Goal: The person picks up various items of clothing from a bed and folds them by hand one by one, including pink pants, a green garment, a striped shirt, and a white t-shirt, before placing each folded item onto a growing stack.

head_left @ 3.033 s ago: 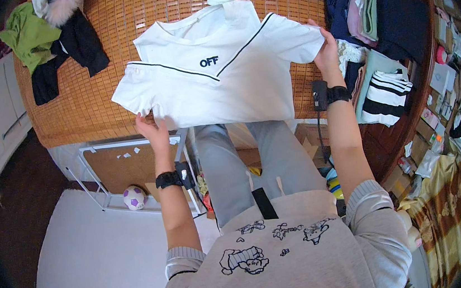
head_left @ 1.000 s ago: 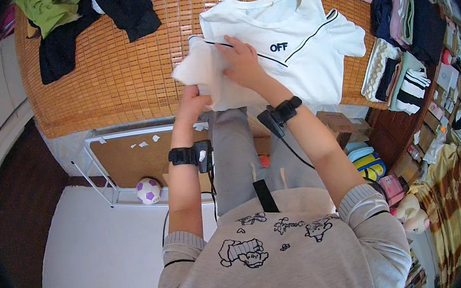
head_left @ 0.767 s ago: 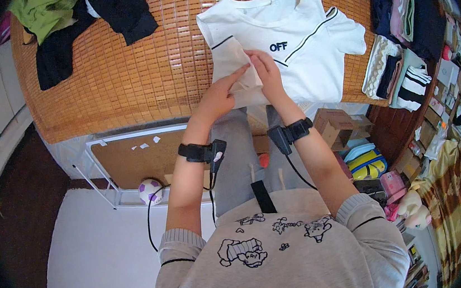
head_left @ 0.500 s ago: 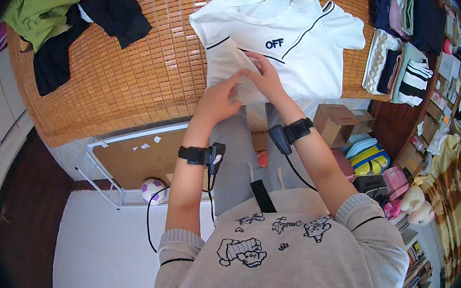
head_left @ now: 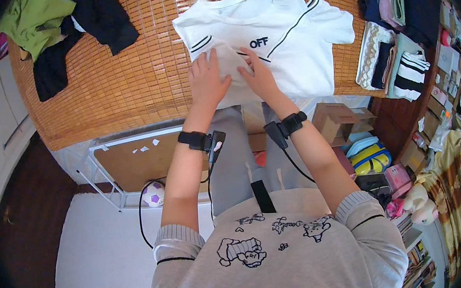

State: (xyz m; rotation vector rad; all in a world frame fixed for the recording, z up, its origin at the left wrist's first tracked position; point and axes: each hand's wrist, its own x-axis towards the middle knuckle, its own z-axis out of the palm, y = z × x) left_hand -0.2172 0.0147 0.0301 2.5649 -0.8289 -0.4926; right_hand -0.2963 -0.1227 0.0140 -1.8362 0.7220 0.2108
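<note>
A white T-shirt (head_left: 301, 63) with thin black trim lines and dark lettering lies spread on a bamboo mat (head_left: 150, 79), its neckline pointing away from me. Its left side is folded inward over the front, while the right sleeve still sticks out. My left hand (head_left: 208, 81) rests flat on the folded part, fingers stretched out. Close beside it, my right hand (head_left: 259, 76) touches the cloth near the middle of the shirt, with its fingers spread and slightly bent. Neither hand grips the fabric.
Green clothing (head_left: 35, 26) and black clothing (head_left: 108, 24) lie loosely at the far left. Folded clothes (head_left: 388, 65) are stacked along the right edge of the mat. Below stand a cardboard box (head_left: 332, 123), a white-framed board (head_left: 142, 159) and a purple-and-white ball (head_left: 153, 193).
My hands have moved apart from a pinch at the shirt's fold. The left hand has gone up and flattened onto the cloth. In view, the shirt sits slightly further left.
</note>
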